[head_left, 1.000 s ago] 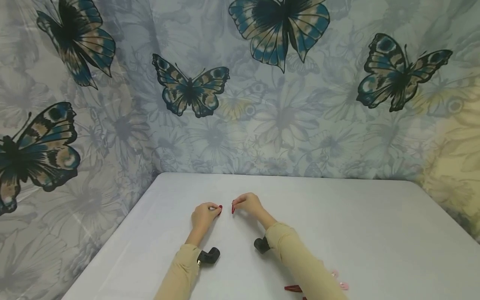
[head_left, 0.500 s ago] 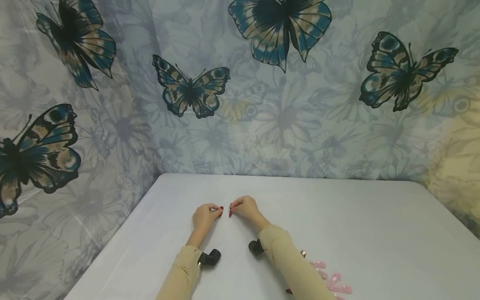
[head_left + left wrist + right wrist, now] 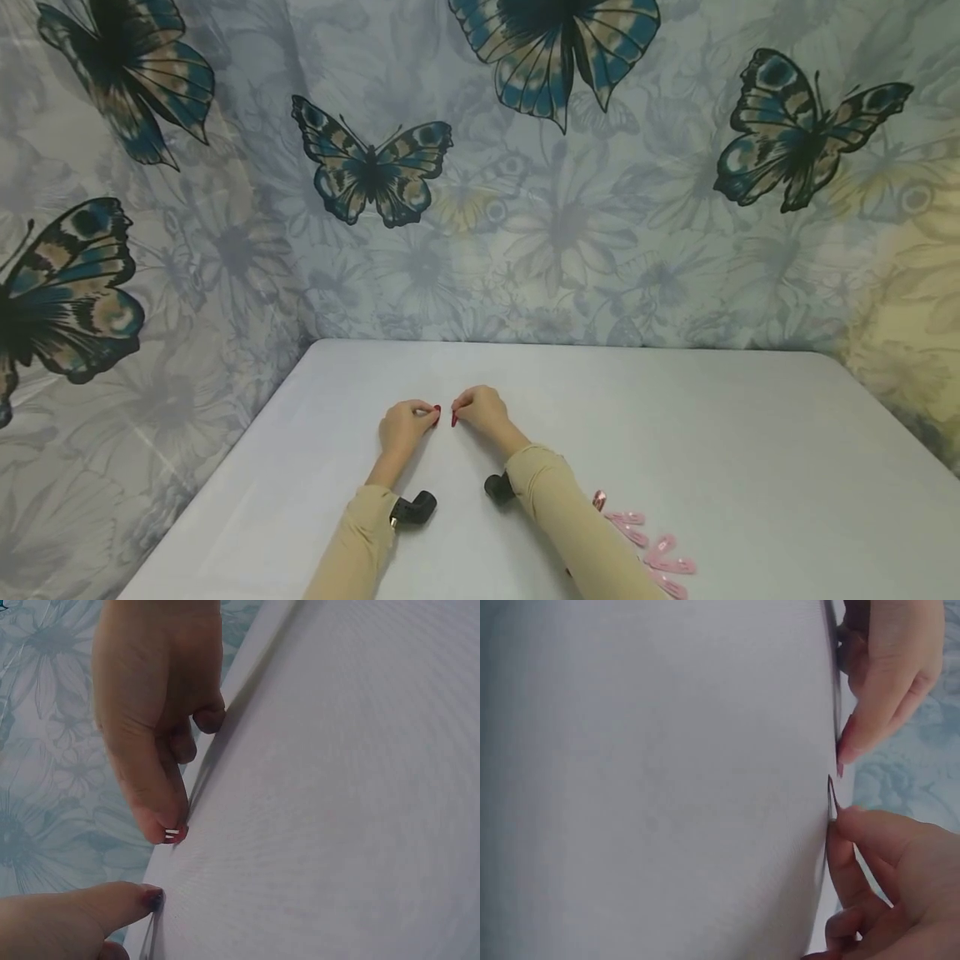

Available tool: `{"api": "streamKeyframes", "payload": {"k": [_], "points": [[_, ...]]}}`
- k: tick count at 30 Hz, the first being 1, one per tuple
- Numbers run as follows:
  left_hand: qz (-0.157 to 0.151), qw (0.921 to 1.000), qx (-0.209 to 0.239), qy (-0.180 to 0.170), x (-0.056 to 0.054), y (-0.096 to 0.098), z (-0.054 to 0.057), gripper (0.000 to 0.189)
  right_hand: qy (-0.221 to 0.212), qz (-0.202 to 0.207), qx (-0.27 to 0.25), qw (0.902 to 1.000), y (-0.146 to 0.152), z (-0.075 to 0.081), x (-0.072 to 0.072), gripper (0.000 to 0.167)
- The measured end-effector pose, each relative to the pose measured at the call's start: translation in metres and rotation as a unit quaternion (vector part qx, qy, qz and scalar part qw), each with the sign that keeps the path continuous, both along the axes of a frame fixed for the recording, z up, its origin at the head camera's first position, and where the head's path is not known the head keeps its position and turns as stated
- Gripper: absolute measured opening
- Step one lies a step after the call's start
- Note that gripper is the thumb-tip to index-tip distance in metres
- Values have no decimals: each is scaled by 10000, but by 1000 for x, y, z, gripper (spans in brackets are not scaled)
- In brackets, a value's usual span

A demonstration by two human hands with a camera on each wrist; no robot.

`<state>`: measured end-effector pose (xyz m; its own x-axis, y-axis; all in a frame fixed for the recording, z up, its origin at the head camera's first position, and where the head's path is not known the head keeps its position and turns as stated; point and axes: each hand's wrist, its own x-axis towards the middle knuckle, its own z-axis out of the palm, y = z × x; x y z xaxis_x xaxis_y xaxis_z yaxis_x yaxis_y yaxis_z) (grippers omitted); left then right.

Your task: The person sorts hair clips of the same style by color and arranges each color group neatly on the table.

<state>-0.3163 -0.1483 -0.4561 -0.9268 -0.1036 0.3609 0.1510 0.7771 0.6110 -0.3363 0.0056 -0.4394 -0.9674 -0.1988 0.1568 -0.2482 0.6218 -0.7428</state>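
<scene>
My left hand (image 3: 401, 429) pinches a small red hair clip (image 3: 437, 409) between thumb and fingertips, above the white table. Just to its right, my right hand (image 3: 482, 410) grips another red hair clip (image 3: 453, 418), which points down from its fingertips. A narrow gap separates the two clips. Seen from the left wrist, the right hand (image 3: 154, 720) comes from above with its red clip (image 3: 175, 835) partly hidden by the fingers, and the left thumb (image 3: 120, 904) is below. In the right wrist view the right hand's clip (image 3: 832, 796) shows as a thin tip near the left fingertips (image 3: 855, 739).
Several pink hair clips (image 3: 660, 547) lie fanned out beside the right sleeve (image 3: 577, 521), along with a shiny reddish clip (image 3: 599, 500). The white table (image 3: 712, 433) meets a butterfly-patterned cloth (image 3: 570, 233) behind. Black wrist cameras (image 3: 415, 508) hang inside both wrists.
My right hand has moved left with its clip, closer to the left hand. The right sleeve has shifted left, uncovering more pink clips and hiding red ones. The left hand stays nearly still.
</scene>
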Motion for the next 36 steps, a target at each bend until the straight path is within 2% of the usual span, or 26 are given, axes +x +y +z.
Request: {"api": "streamKeyframes", "payload": {"k": [2, 4, 10, 21, 29, 36], "points": [[33, 10000, -9, -28, -1, 0, 1, 14, 21, -73, 24, 10000, -1, -1, 0, 5], [68, 9997, -35, -229, -2, 0, 0, 10, 90, -127, -15, 9999, -2, -2, 2, 5], [119, 9992, -165, -341, 0, 1, 0, 12, 475, -189, -318, 9982, -2, -6, 6, 6], [115, 9992, -158, -343, 0, 1, 0, 13, 1097, -379, -528, 9918, -3, -17, 9, 5], [44, 9994, -194, -276, 0, 1, -4, 13, 1565, -376, -534, 9855, -2, -25, 9, 8], [37, 9996, -167, -205, 0, 1, -2, 12, 1629, -327, -359, 9855, -2, -25, 8, 3]]}}
